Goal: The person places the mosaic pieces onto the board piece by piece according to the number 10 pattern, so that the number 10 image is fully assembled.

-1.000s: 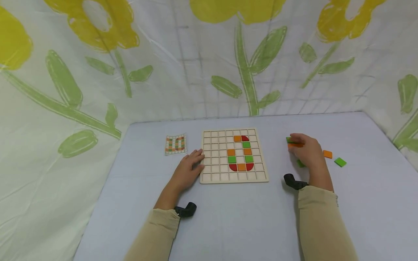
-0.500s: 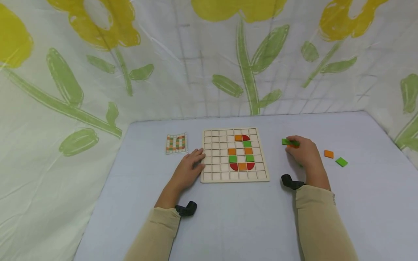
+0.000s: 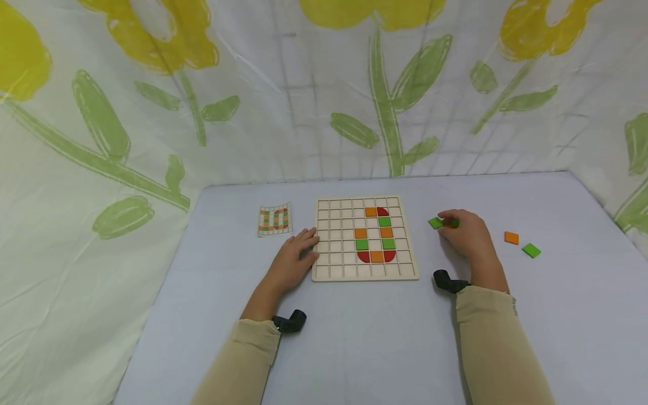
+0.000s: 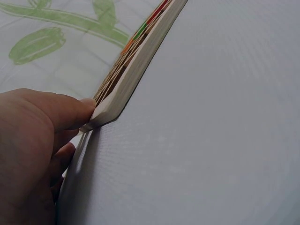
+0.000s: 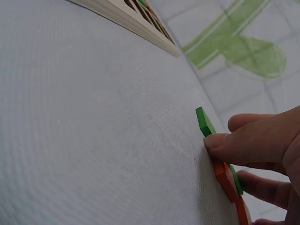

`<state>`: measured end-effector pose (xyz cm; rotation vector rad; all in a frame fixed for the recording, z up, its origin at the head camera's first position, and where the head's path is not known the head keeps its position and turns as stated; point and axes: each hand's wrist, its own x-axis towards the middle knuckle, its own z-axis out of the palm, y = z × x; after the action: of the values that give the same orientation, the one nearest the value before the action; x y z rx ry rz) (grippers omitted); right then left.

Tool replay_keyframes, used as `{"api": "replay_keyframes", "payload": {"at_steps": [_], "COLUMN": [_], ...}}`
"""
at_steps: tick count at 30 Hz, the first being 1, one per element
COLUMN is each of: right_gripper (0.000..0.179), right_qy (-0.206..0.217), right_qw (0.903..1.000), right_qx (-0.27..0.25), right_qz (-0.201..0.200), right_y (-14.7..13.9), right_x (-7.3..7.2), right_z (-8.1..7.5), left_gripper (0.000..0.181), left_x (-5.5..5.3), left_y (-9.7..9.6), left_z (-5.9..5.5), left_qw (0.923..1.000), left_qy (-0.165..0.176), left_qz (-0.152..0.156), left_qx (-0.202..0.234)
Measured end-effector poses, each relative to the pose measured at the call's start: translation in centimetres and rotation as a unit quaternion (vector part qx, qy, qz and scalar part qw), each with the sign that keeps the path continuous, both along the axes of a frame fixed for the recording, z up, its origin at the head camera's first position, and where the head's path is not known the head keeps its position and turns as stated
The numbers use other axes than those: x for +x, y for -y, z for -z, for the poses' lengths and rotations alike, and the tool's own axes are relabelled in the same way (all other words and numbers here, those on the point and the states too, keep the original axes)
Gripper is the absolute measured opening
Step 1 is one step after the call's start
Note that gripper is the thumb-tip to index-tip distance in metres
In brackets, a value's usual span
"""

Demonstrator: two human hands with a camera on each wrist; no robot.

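My left hand (image 3: 292,262) rests against the left edge of a wooden grid board (image 3: 336,248), its thumb touching the near corner in the left wrist view. The board bears red, green and orange tiles set in a curved figure on its right side. To the right of the board, my right hand (image 3: 467,232) pinches a green tile (image 3: 436,223) between thumb and fingers. Under that hand lie another green tile (image 5: 236,180) and an orange tile (image 5: 226,182), partly hidden by the fingers in the right wrist view.
A small pattern card (image 3: 274,220) lies left of the board. Farther right on the table (image 3: 364,332) lie a loose orange tile (image 3: 511,238) and a loose green tile (image 3: 531,250). A flower-printed curtain (image 3: 243,152) hangs behind the table.
My right hand has shifted slightly left, and the green tile at its fingertips has slid left and turned, away from the other tiles. My left hand stays on the board's edge.
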<state>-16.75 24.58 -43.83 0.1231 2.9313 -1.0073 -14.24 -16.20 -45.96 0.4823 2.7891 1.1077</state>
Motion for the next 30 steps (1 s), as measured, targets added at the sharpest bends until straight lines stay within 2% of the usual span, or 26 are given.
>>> {"api": "replay_keyframes", "payload": {"at_steps": [4,8,13,18,23,26,30], "right_gripper": [0.047,0.056,0.048,0.033,0.015,0.014,0.017], "right_qy": [0.004,0.012,0.000,-0.027,0.001,0.016,0.009], "right_qw": [0.9998,0.9983,0.9962,0.9975,0.9991,0.9990,0.9961], "right_qx": [0.017,0.057,0.086,0.056,0.011,-0.012,-0.034], "right_qz": [-0.003,-0.008,-0.015,-0.034,-0.040,-0.039,-0.080], "right_y": [0.2,0.4,1.0,1.5,2.5,4.1,7.5], "right_x": [-0.2,-0.4,-0.3,-0.4,-0.5,-0.8,-1.9], "right_z": [0.1,0.3,0.1,-0.1,-0.7,-1.4,-2.2], "left_gripper": [0.044,0.044,0.044,0.044,0.044,0.044,0.043], "left_x": [-0.1,-0.1,0.0,0.0,0.0,0.0,0.0], "left_y": [0.0,0.1,0.0,0.2,0.3,0.3,0.4], "left_z": [0.1,0.0,-0.1,-0.1,0.1,0.1,0.1], "left_qw": [1.0000,1.0000,1.0000,1.0000,0.9998,0.9997,0.9997], "left_qy": [0.000,0.001,0.002,0.001,-0.004,-0.007,-0.008], "left_qz": [0.002,0.004,0.003,0.006,0.019,0.023,0.018], "left_qx": [0.001,0.000,0.001,0.002,0.007,0.010,0.011]}}
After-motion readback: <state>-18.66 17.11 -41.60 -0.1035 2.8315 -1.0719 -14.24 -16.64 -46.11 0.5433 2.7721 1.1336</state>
